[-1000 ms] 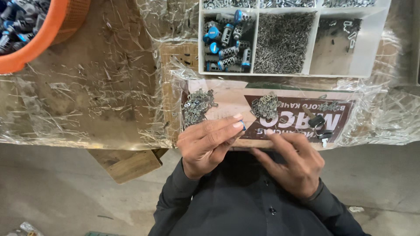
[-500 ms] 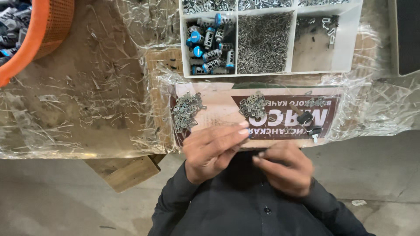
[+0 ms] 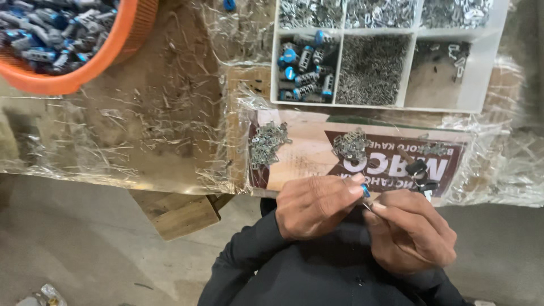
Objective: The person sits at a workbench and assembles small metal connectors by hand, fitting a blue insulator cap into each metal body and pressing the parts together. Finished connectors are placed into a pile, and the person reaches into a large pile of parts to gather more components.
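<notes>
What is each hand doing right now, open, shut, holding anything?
Left hand: shut, pinching a small blue-tipped part.
Right hand: fingers curled, fingertips at the same part; whether it grips cannot be told.

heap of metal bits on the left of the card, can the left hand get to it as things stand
Probably yes: the heap of metal bits lies uncovered on the card, just beyond the left hand, nothing between. But its fingers pinch a small blue part.
</notes>
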Motion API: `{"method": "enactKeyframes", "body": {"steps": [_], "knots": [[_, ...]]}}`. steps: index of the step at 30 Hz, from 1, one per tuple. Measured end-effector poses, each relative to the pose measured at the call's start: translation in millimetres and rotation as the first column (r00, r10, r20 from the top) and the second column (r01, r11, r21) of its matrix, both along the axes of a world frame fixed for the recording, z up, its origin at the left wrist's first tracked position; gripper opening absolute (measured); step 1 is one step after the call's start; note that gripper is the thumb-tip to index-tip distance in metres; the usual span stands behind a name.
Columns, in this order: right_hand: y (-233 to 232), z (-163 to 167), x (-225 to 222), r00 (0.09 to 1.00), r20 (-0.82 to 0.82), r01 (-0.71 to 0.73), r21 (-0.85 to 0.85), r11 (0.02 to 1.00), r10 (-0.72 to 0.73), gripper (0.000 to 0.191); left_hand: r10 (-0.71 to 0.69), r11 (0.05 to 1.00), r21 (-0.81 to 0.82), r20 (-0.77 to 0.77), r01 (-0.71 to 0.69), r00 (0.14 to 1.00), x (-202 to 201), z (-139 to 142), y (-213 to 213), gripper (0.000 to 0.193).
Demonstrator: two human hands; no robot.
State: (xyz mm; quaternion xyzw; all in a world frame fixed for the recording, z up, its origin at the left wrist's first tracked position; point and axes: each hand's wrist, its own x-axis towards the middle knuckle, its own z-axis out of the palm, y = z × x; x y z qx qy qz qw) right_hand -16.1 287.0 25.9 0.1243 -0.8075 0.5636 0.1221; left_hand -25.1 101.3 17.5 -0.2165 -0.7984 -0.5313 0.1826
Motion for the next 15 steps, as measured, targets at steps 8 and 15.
{"method": "enactKeyframes", "body": {"steps": [8,15], "knots": [[-6.6,-5.7,-3.1,0.998,0.035,0.049,-0.037,0.998,-0.047,0.018,-0.035,0.988,-0.155,-0.131,0.014,0.991,-5.2,1.4,-8.4,0.031],[-6.3,-23.3,-8.0,0.983,0.177,0.087,-0.175,0.981,-0.056,0.017,0.03,0.97,-0.227,-0.262,-0.091,0.965,-12.0,-0.4,-7.2,0.029]]}}
